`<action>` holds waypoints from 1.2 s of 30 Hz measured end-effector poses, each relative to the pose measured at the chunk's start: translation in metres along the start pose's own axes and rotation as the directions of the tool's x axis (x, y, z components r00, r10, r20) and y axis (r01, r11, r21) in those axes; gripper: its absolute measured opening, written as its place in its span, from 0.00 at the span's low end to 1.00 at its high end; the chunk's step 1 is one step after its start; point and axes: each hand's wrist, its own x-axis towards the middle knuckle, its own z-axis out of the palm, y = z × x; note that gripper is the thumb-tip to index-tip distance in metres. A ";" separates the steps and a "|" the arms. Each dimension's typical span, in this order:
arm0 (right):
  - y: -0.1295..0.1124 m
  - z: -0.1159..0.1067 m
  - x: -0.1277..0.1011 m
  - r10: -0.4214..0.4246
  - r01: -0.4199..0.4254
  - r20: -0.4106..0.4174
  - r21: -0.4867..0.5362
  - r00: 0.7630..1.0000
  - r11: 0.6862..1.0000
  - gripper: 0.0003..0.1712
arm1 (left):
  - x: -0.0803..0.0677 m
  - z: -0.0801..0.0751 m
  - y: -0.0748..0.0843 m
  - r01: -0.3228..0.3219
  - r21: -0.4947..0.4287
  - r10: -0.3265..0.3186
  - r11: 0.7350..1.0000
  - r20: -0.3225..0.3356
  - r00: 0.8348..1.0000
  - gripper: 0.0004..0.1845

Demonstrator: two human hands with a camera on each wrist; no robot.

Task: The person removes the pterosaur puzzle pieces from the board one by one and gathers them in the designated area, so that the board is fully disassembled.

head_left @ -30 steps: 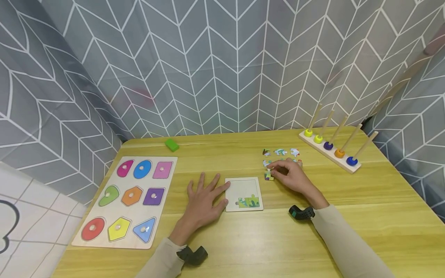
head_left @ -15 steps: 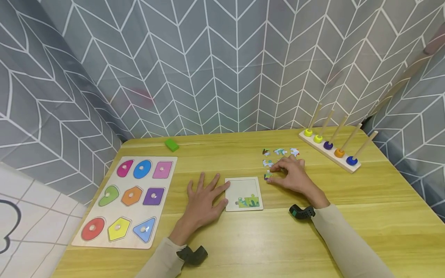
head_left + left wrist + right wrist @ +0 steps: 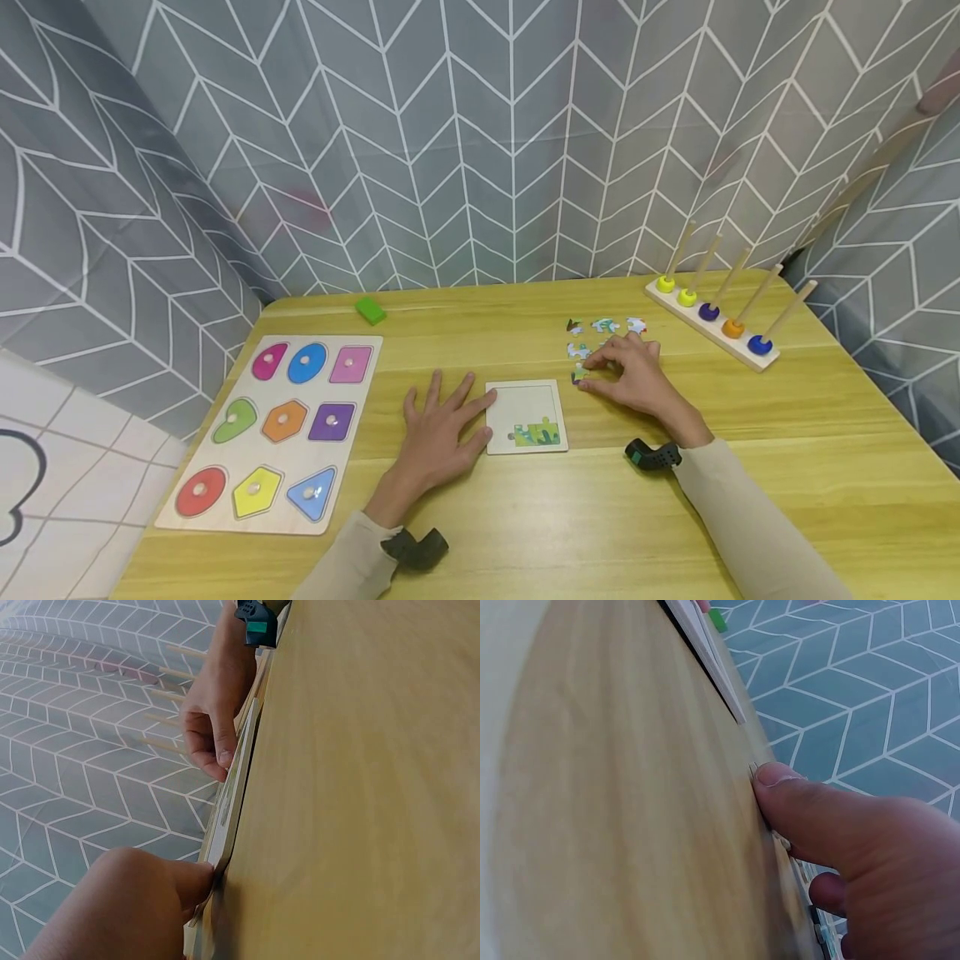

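Observation:
A small white puzzle tray (image 3: 525,402) lies mid-table with a green patch of pieces fitted in its lower right corner. My left hand (image 3: 450,408) lies flat beside it, fingers straight and fingertips against the tray's left edge (image 3: 236,787). My right hand (image 3: 626,375) is just right of the tray's top corner, fingers curled. Its thumb and forefinger pinch a small green puzzle piece (image 3: 577,376) lying on the table. In the right wrist view the thumb (image 3: 810,806) presses flat on the wood. Several loose pieces (image 3: 604,327) lie beyond that hand.
A wooden shape board (image 3: 277,425) with coloured knob shapes sits at the left. A green block (image 3: 370,311) lies near the far edge. A peg rack with coloured rings (image 3: 712,321) stands at the far right. Grey patterned curtains surround the table.
My right hand has lowered the puzzle piece from a slightly raised hold down onto the table and shifted a little away from me. The left hand has stayed put.

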 end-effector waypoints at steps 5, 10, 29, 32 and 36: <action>0.001 0.001 0.000 0.006 -0.006 0.005 0.035 1.000 0.999 0.17 | 0.000 0.000 -0.001 0.003 0.009 -0.003 1.000 0.005 1.000 0.28; -0.002 0.001 0.000 -0.015 0.016 -0.003 0.100 1.000 0.995 0.17 | 0.001 0.000 0.000 0.002 0.008 -0.002 1.000 0.008 1.000 0.28; -0.053 0.012 0.000 -0.206 0.143 0.274 0.232 0.939 0.962 0.15 | 0.001 -0.001 0.001 0.003 0.012 -0.003 1.000 0.005 1.000 0.28; -0.060 0.015 -0.001 -0.238 0.165 0.314 0.241 0.919 0.956 0.15 | 0.002 -0.001 0.001 0.006 0.015 -0.006 1.000 0.009 1.000 0.28; -0.068 0.017 -0.002 -0.252 0.165 0.372 0.250 0.894 0.954 0.14 | 0.001 -0.001 0.001 0.009 0.012 -0.009 1.000 0.011 1.000 0.28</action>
